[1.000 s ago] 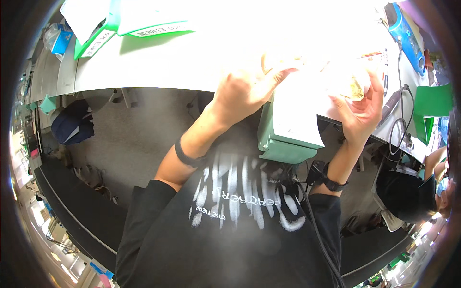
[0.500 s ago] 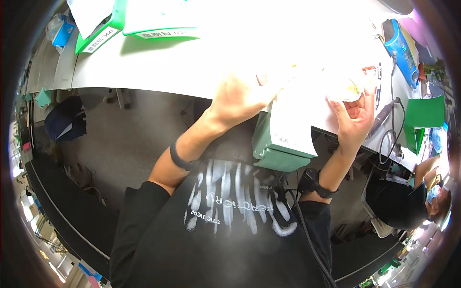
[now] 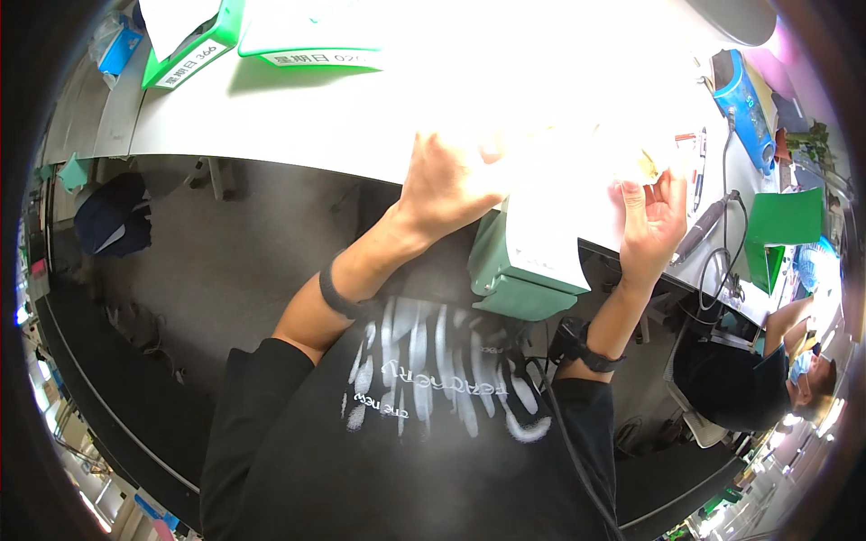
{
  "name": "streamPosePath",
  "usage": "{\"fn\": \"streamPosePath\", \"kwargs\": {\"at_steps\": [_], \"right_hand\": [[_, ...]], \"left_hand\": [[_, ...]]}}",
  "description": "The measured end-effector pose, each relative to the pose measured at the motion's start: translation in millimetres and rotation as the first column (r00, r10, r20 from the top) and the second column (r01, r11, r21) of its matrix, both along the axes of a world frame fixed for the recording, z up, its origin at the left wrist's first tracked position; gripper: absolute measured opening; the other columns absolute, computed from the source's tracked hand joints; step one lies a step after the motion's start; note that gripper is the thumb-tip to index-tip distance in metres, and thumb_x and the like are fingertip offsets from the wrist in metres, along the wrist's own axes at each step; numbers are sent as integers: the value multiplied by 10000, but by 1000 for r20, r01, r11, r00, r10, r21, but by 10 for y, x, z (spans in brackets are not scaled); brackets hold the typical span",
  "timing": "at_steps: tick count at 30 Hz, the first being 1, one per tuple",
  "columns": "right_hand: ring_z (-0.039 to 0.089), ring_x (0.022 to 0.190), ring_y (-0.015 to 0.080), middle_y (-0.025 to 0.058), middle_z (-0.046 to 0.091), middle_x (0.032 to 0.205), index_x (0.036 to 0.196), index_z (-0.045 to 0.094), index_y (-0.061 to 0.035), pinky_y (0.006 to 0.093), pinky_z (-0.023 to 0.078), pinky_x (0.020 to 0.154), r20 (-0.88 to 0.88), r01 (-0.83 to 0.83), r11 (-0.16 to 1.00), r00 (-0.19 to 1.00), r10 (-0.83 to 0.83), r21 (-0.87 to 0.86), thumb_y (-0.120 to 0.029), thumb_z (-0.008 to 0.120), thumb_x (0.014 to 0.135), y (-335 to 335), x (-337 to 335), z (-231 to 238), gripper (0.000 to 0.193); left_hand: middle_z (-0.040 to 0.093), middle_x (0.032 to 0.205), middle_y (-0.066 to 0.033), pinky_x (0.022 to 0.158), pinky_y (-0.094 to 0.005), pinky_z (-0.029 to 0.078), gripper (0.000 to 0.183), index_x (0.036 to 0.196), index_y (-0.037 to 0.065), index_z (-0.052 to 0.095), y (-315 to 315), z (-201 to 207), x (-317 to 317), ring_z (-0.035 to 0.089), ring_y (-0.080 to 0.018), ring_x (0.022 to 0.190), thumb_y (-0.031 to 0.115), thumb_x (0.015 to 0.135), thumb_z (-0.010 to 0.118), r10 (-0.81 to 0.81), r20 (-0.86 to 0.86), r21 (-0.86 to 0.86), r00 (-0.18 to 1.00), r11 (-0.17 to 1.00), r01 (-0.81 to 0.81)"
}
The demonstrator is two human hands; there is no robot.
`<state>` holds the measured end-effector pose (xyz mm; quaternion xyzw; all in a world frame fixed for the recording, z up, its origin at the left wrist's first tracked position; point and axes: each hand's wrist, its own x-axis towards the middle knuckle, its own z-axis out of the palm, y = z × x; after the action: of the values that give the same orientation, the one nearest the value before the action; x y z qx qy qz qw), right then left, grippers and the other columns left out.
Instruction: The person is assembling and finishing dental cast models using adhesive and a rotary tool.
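My right hand (image 3: 651,225) has its thumb and fingers closed on a small pale, yellowish piece (image 3: 648,167), whose outline is lost in the glare. On the white table, my left hand (image 3: 449,185) is beside a sheet of white paper (image 3: 546,230); its fingertips are washed out, so whether they hold anything is hidden. Under that paper a green box-like block (image 3: 523,293) juts over the table's front edge toward my chest.
Green-edged trays (image 3: 311,56) stand at the far left. To the right are a grey cylindrical handpiece (image 3: 704,227) with a looping cable, a blue holder (image 3: 747,108) and a green bin (image 3: 783,225). A masked co-worker (image 3: 735,383) sits at the right.
My right hand and the small piece have shifted slightly left, with the fingers still closed on it. My left hand has barely moved. The whole view has turned a little.
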<state>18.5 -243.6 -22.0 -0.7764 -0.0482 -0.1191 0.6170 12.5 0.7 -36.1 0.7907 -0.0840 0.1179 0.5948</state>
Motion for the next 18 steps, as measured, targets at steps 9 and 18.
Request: {"fn": "streamPosePath", "kwargs": {"at_steps": [9, 18], "right_hand": [[628, 744, 113, 77, 624, 915, 1144, 543, 62, 212, 472, 599, 8, -57, 993, 998, 56, 104, -9, 635, 939, -165, 36, 8, 236], [636, 678, 113, 79, 652, 828, 1150, 583, 81, 209, 493, 574, -72, 41, 997, 997, -36, 68, -17, 639, 942, -116, 68, 62, 236]], "left_hand": [[560, 522, -26, 453, -288, 424, 101, 692, 21, 654, -111, -159, 54, 535, -155, 428, 54, 787, 664, 20, 98, -290, 995, 957, 9], [602, 566, -65, 468, -311, 410, 78, 725, -26, 634, 192, -3, 129, 528, -163, 462, -26, 802, 620, 36, 347, 135, 937, 987, -88]]}}
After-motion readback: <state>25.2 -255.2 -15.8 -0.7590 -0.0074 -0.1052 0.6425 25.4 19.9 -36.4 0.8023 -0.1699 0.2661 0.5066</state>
